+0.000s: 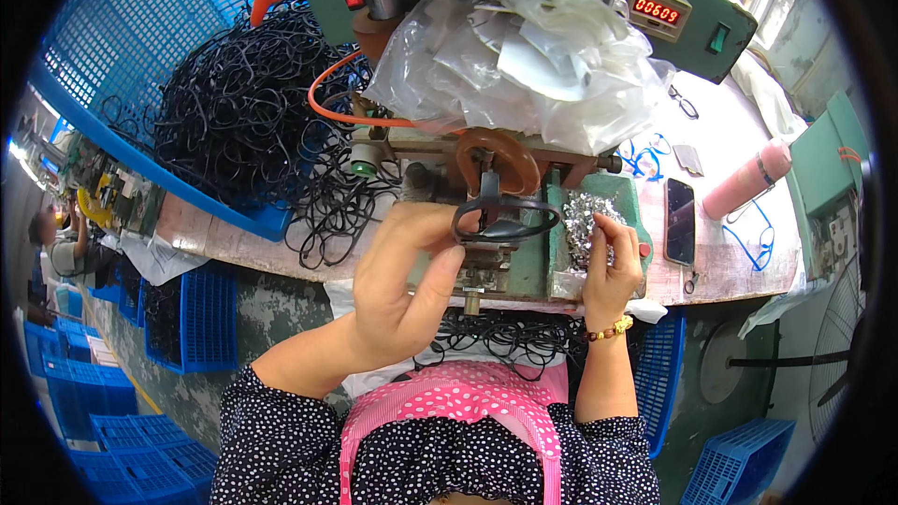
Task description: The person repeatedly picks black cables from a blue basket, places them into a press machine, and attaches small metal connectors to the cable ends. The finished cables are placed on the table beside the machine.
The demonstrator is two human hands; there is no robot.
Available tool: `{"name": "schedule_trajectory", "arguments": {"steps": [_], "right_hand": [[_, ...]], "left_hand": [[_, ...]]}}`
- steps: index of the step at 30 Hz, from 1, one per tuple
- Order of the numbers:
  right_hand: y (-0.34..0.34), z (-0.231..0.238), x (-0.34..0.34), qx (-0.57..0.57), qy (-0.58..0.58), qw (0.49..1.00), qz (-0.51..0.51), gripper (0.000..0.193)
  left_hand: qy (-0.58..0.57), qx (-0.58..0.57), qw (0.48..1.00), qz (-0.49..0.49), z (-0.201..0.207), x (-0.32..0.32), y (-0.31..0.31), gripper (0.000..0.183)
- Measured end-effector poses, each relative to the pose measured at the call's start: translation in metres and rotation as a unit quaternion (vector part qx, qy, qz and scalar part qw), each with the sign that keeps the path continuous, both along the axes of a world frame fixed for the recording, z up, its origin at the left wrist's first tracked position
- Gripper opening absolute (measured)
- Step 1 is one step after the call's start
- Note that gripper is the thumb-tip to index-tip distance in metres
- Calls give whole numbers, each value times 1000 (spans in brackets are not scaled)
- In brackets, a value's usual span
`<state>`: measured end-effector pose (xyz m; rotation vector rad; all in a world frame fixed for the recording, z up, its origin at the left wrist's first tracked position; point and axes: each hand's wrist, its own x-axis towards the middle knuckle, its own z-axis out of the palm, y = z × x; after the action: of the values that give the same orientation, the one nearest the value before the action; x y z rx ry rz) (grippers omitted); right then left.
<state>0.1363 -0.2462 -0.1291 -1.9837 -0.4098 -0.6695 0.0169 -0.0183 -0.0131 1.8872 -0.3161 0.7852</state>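
Observation:
In front of the press, my left hand [398, 276] pinches a black loop strap [510, 228] between thumb and fingers, holding it up near the middle of the machine. My right hand [614, 271] is over a heap of small silvery metal pieces [589, 210] on the green machine bed, its thumb and fingertips pressed together at the heap. Whatever sits between those fingertips is too small to make out. Just behind the strap is a brown curved part [496, 157] of the press.
Crumpled clear plastic [524, 65] covers the press front. A tangle of black straps [253, 103] fills a blue basket [178, 173] at left, spilling onto the table. A phone [680, 222], pink bottle [748, 180] and blue loops [645, 157] lie right. More black straps [505, 337] rest near my lap.

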Motion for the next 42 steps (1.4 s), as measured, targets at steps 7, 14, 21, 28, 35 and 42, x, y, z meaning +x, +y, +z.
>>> {"name": "schedule_trajectory", "arguments": {"steps": [7, 14, 21, 28, 35, 42], "right_hand": [[1, 0, 1, -4, -19, 1000, 4, 18], [1, -1, 1, 6, -2, 1000, 3, 18], [1, -2, 1, 10, 1, 1000, 0, 19], [0, 1, 0, 4, -3, 1000, 8, 20], [1, 2, 0, 3, -17, 1000, 9, 21], [0, 3, 0, 0, -14, 1000, 15, 20]], "left_hand": [[-26, 87, 996, -23, 0, 2, -1, 27], [-21, 103, 993, -45, -1, -1, -5, 28], [8, 89, 994, -61, -7, -5, -10, 30], [6, 103, 993, -62, -15, -3, -11, 27], [29, 91, 994, -62, -25, -5, -13, 22], [53, 73, 993, -78, -34, -6, -16, 20]]}}
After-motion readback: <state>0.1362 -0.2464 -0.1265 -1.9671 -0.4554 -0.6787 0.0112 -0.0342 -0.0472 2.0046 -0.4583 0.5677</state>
